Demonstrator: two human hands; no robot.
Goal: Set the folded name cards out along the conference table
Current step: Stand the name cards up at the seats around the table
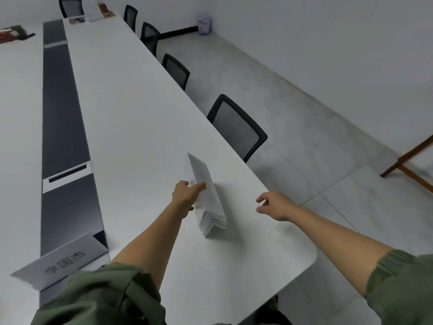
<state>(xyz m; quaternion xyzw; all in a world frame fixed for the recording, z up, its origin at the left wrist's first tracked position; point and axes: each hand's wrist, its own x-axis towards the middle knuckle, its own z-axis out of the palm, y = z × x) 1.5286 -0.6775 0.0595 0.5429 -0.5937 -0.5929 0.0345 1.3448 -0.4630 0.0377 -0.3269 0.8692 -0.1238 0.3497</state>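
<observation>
Card stack (pixel 214 205), held in my left hand (pixel 187 193): matt white paper, crisp layered edges. Table top (pixel 140 113): smooth, matt white, possibly laminate. Centre strip (pixel 63 113): dark grey, matt. Chair back (pixel 236 130): black mesh cloth, plastic frame. My sleeve (pixel 393 266): green woven cloth, ribbed cuff.

Plenty of bare bench (pixel 131 118) runs on past the stack (pixel 207 195), easy reaching there. One card (pixel 63 261) stands near left, and chairs (pixel 236 130) crowd the right edge.

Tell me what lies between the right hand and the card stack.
Nothing: the head view shows only bare table between right hand and card stack.
</observation>
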